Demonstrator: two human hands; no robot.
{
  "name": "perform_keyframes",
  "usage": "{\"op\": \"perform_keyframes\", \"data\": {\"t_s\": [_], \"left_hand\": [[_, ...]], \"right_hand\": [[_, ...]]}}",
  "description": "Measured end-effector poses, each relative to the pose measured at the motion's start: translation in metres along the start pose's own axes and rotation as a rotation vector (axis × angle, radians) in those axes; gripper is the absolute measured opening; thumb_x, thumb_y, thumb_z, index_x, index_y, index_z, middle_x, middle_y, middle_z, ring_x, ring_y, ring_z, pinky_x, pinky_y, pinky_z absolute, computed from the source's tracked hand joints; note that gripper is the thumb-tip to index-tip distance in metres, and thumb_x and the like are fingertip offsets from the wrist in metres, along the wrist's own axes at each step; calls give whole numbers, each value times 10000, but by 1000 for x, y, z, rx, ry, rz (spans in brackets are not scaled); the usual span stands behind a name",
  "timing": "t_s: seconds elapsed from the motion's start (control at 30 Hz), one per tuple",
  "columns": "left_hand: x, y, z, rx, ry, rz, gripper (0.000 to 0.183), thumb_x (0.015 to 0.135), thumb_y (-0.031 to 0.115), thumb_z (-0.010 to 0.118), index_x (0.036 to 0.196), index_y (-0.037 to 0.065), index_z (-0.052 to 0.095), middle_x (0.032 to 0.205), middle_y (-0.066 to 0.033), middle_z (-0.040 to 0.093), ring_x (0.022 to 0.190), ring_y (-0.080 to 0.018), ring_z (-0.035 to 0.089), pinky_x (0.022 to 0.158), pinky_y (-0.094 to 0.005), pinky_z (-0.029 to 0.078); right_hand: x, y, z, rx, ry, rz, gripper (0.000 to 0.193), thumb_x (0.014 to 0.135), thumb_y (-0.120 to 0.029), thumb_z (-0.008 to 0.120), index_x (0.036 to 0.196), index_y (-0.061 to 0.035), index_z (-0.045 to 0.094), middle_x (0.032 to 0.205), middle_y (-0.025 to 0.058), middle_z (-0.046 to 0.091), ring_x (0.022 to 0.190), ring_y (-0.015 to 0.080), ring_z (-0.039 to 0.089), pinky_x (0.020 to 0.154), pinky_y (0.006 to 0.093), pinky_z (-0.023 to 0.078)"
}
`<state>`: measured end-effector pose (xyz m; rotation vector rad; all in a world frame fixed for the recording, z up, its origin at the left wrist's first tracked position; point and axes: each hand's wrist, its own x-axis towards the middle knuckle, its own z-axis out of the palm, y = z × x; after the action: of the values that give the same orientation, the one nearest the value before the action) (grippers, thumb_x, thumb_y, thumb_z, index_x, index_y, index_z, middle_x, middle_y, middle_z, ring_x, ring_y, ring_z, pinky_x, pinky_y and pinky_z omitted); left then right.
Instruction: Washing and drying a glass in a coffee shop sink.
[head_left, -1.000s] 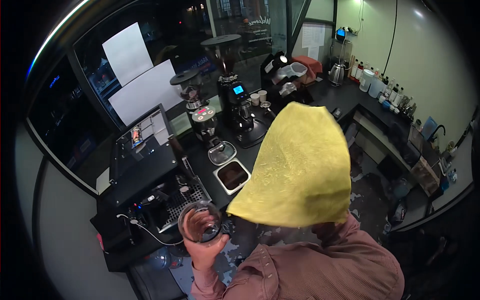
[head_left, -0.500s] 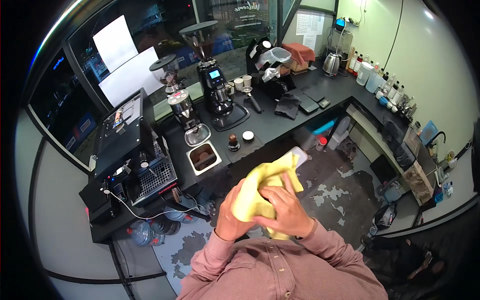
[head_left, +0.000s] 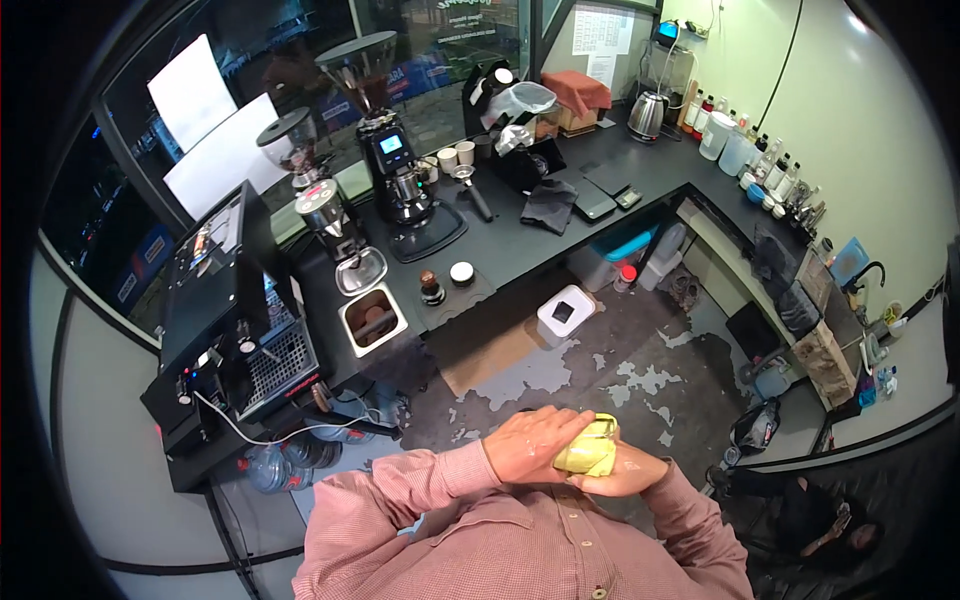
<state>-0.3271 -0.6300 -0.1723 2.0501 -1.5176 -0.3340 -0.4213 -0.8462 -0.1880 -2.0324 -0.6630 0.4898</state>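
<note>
In front of my chest, a yellow cloth [head_left: 588, 457] is bunched into a compact bundle between my two hands. A shiny rim shows at the bundle's upper edge; I cannot make out what it belongs to. My left hand [head_left: 530, 447] reaches across from the left, its fingers together and pressed over the cloth. From the right, my right hand [head_left: 628, 472] grips the bundle from below and beside it, with part of its fingers hidden. Wet spots glisten on the backs of the hands.
Left on the black counter stand an espresso machine [head_left: 245, 290], two coffee grinders [head_left: 395, 165] and a knock box [head_left: 372, 345] set into the top. A white bin [head_left: 565, 330] stands on the floor ahead. Bottles [head_left: 775, 172] line the right counter. Another person [head_left: 825, 520] is at lower right.
The cloth, loosely spread before, is now a tight bundle, lower and nearer my chest. My left hand has swung across it. The view has shifted, so the white bin shows fully.
</note>
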Motion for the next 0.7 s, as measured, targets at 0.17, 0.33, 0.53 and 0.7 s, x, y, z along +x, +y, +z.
{"op": "perform_keyframes", "data": {"t_s": [0.17,0.33,0.53,0.7], "left_hand": [[65,-20,-17,-68,-140,52,908,715,320,823,1469,41,401,1269,-165,611,1086,-345,634,882,-458,542],[122,-56,-18,-133,-327,169,904,705,294,835,1463,33,417,1265,-186,628,1112,-387,644,916,-477,538],[209,-98,-10,-705,-140,56,981,694,262,902,1488,11,383,1275,-201,648,1090,-282,695,931,-378,548],[298,-89,0,-895,77,396,1111,625,129,974,1522,15,329,1234,-161,665,1066,-226,684,941,-361,552]], "right_hand": [[-3,8,-17,394,322,85,398,875,-162,712,1240,-41,613,1174,92,639,1105,251,595,996,393,457],[1,29,-61,-182,205,91,460,899,-232,725,1300,-52,585,1166,98,654,1118,267,607,972,371,465],[-74,69,-118,1258,869,-123,775,918,-463,598,1511,3,417,1537,191,466,1405,381,463,1172,518,352],[-87,48,-182,986,1362,-927,744,940,-415,576,1534,-7,387,1542,195,458,1419,383,448,1193,563,335]]}}
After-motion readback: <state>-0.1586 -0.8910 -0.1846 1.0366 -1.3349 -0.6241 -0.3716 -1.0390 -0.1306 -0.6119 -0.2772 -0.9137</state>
